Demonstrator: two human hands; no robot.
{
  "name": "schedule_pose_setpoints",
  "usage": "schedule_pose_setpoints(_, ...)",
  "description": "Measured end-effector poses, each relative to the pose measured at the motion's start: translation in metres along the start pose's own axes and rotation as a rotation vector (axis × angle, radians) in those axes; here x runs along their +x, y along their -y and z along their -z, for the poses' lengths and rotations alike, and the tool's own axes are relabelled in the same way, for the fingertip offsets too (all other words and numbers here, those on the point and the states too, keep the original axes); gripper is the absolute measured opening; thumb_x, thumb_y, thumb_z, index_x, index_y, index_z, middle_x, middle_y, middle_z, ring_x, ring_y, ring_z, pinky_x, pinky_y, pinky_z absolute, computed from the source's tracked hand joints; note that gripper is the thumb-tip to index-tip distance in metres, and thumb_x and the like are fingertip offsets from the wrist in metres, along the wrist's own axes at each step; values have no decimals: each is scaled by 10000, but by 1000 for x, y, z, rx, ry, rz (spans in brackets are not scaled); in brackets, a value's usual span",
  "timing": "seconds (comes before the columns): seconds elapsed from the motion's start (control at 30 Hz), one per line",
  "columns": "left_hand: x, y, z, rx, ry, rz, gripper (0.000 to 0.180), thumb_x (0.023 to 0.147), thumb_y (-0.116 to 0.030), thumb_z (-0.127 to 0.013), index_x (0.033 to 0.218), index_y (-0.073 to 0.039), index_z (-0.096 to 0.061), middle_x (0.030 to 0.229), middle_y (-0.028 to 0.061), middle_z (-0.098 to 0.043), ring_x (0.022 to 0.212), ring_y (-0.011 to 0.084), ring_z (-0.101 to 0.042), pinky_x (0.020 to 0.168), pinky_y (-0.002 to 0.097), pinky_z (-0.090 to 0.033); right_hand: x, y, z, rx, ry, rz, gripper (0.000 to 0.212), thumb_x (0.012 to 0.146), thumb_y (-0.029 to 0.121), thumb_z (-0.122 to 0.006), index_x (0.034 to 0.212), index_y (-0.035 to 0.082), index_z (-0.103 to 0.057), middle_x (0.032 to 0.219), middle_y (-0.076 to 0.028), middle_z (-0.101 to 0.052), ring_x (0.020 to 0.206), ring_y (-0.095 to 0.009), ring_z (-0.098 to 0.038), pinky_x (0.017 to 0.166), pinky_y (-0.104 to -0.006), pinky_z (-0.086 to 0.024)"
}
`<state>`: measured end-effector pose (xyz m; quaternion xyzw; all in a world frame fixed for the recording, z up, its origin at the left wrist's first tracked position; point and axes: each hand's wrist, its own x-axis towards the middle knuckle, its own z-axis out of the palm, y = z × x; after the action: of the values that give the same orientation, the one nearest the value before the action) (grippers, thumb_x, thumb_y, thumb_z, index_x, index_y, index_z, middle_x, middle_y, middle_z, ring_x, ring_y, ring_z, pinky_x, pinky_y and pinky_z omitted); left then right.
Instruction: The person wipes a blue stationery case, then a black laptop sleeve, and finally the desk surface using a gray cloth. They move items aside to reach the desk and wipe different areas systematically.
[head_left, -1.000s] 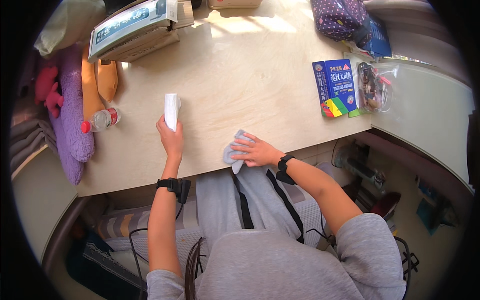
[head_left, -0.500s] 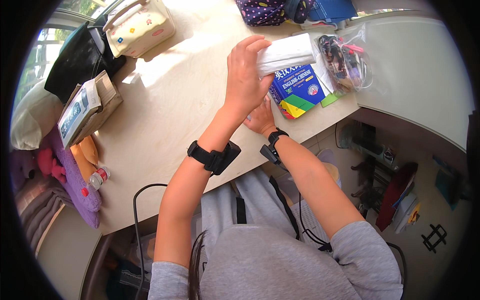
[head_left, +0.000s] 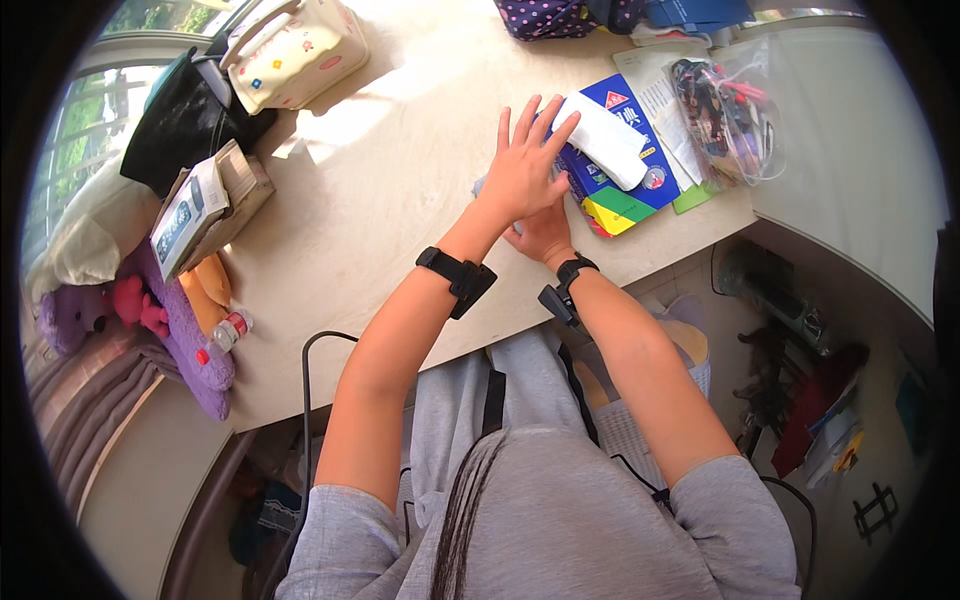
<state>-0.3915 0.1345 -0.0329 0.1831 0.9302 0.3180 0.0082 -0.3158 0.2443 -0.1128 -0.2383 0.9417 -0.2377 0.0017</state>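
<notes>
My left hand [head_left: 526, 172] hovers over the table with its fingers spread, holding nothing. Just right of its fingertips, a white oblong bundle [head_left: 607, 143] that looks like folded tissue lies slanted on a blue book [head_left: 655, 150] with a green and yellow corner. Below and partly behind the left hand, my right hand [head_left: 545, 232] is low at the tabletop, its fingers mostly hidden. A small pale grey thing [head_left: 479, 186] peeks out left of the left hand; most of it is covered, and I cannot tell what it is.
A clear bag of small items [head_left: 725, 120] and papers [head_left: 668, 112] lie right of the book. On the left are a cream case [head_left: 300, 62], a black bag [head_left: 185, 125], a cardboard box [head_left: 205, 210], a plastic bottle [head_left: 229, 331] and plush toys [head_left: 200, 350]. A dotted bag [head_left: 545, 18] stands far back.
My left hand has let go of the white bundle, which now rests on the book, and its fingers have spread. The whole view has shifted a little.
</notes>
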Motion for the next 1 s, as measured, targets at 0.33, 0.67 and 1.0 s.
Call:
schedule_pose_setpoints(0.33, -293, 118, 57, 13, -354, 1582, 918, 822, -509, -597, 1452, -26, -136, 1507, 245, -12, 1403, 368, 22, 1085, 566, -86, 4, 5, 2, -122, -9, 111, 530, 728, 208, -600, 1251, 243, -520, 1336, -29, -444, 1292, -248, -348, 1083, -476, -227)
schedule_pose_setpoints(0.67, -337, 114, 70, 45, -185, 1480, 877, 820, -505, -591, 1450, -62, -172, 1467, 260, -111, 1358, 399, -112, 1049, 578, -159, 4, 52, -38, -324, -189, -171, 513, 824, 217, -541, 1327, 199, -441, 1374, -66, -405, 1316, -301, -295, 1072, -491, -199)
schedule_pose_setpoints(1.0, -469, 175, 212, -71, -1228, 1120, 820, 818, -249, -686, 1396, 12, -167, 1413, 205, -132, 1287, 333, -245, 1035, 433, -302, -40, 296, -132, -145, 116, 186, 608, 774, 255, -607, 1344, 179, -410, 1399, -98, -333, 1315, -320, -261, 1076, -546, -166)
